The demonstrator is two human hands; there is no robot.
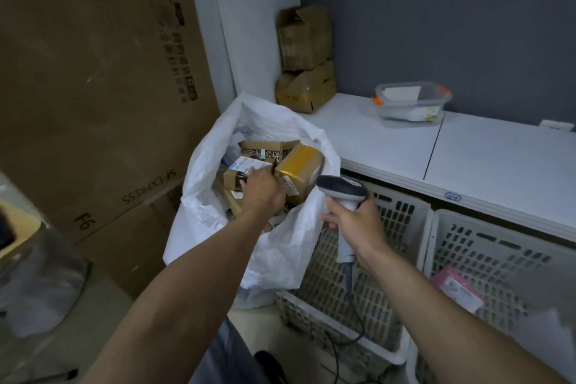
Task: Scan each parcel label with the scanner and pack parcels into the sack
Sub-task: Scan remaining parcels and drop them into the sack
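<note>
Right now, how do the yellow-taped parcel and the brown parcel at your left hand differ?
The yellow-taped parcel is wrapped in yellow tape; the brown parcel is bare cardboard. The left hand holds the brown parcel, not the yellow-taped parcel. Both carry white labels and sit in the white sack.
</note>
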